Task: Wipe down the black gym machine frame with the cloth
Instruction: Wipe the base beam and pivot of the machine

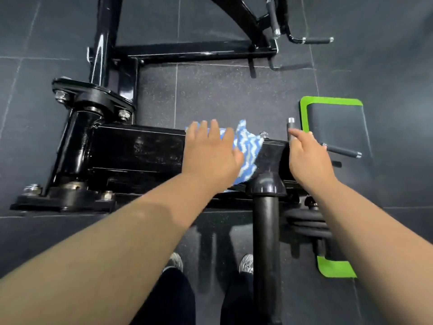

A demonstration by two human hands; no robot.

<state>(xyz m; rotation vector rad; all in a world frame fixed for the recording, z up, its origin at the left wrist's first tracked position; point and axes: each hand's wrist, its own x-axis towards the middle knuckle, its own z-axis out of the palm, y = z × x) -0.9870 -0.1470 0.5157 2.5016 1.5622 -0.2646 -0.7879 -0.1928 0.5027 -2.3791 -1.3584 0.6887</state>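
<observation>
**Desk:** Where is the cloth?

**Operator:** I see the cloth (248, 146), blue with white zigzags, draped over the top of the horizontal beam of the black frame (136, 148). It hangs down the near face of the beam. My left hand (210, 156) lies flat on it with the fingers straight and slightly spread, palm pressing down. Most of the cloth shows to the right of that hand, bunched at the far edge.

**Desk:** And the other hand?

**Operator:** My right hand (307, 160) rests on the same beam, further right and apart from the cloth. One fingertip touches, or is just beside, a short upright grey peg (291, 127). The other fingers drop over the far edge of the beam, so I cannot tell whether they are curled round anything.

**Desk:** What is around you?

**Operator:** A padded bar (344, 151) sticks out to the right past that hand. Beyond it a green-edged pad (304, 113) lies low over the floor. A round post (266, 221) with a domed cap comes towards me, meeting the near face of the beam between my two arms. At the left end of the beam there is a bolted pivot (93, 95), and more black tubing runs away from me. The floor (222, 95) is dark speckled tile, and my shoes (174, 261) show at the bottom.
</observation>
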